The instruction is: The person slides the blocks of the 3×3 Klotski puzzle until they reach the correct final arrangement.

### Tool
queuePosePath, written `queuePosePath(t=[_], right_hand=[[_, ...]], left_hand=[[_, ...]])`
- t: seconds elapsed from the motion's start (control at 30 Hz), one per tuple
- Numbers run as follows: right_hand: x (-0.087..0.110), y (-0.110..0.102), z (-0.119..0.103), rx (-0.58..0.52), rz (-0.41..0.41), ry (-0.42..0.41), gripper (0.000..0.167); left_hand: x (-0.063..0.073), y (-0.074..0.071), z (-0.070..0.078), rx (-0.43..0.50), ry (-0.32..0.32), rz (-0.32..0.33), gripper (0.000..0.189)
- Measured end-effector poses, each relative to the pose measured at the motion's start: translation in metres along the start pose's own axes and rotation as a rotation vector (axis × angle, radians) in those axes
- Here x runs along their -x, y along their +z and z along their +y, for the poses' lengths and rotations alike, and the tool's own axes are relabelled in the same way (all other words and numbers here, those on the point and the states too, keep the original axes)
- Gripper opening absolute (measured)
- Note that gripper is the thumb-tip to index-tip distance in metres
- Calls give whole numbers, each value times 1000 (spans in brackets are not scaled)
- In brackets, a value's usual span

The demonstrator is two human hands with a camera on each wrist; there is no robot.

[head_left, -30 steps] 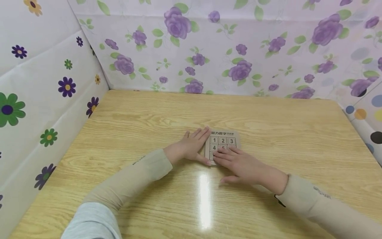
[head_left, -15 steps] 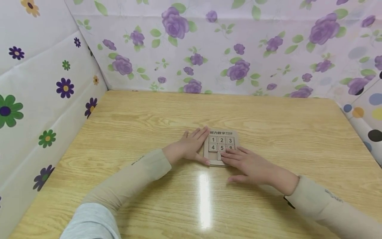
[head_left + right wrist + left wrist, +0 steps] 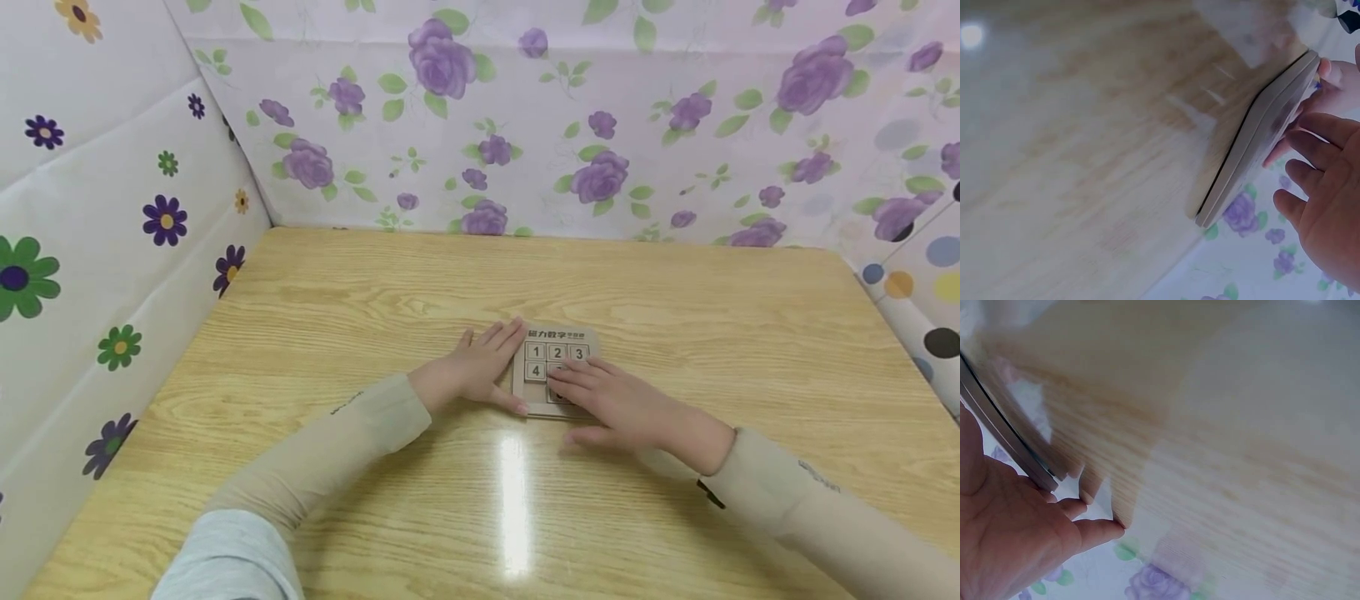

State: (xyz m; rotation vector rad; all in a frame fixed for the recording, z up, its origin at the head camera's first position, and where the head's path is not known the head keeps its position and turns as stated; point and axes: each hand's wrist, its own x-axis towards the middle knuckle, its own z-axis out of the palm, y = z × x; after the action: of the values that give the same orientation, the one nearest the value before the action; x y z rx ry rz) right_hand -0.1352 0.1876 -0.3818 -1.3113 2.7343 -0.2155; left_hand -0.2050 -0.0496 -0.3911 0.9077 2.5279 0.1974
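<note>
A flat sliding number puzzle [image 3: 542, 409] lies on the wooden table, with printed characters along its top. Tiles 1, 2 and 3 fill its top row, and tile 4 [image 3: 536, 371] sits below tile 1. The lower left slot [image 3: 535, 392] is bare. My left hand [image 3: 483, 369] rests spread along the puzzle's left edge, thumb at the lower left corner. In the left wrist view its fingers touch the table by the frame [image 3: 1010, 439]. My right hand [image 3: 618, 407] reaches over the right side, straight fingertips on the middle-row tiles, hiding several tiles.
The wooden table [image 3: 375, 283] stretches around the puzzle, with a bright light reflection in front of it. A purple-flowered sheet [image 3: 487, 108] hangs behind the table, and another flowered sheet [image 3: 82, 250] lines the left side.
My right hand first slid right and uncovered the lower left slot, where a tile stood before. Since then it has shifted slightly left and up over the middle row. The left hand stays put.
</note>
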Motion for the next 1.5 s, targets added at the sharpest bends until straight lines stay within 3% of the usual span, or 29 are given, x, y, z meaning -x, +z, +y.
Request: queuePosePath(t=[0.37, 1.0, 1.2, 1.5], right_hand=[[-14, -1, 0, -16, -50, 49, 71], [-5, -1, -15, 25, -63, -14, 71], [-2, -1, -8, -10, -45, -3, 72], [6, 0, 10, 26, -18, 66, 71]], left_hand=[[0, 0, 2, -13, 1, -16, 121], [0, 0, 0, -8, -18, -5, 122], [0, 0, 0, -6, -12, -1, 122], [1, 0, 1, -12, -8, 3, 122]])
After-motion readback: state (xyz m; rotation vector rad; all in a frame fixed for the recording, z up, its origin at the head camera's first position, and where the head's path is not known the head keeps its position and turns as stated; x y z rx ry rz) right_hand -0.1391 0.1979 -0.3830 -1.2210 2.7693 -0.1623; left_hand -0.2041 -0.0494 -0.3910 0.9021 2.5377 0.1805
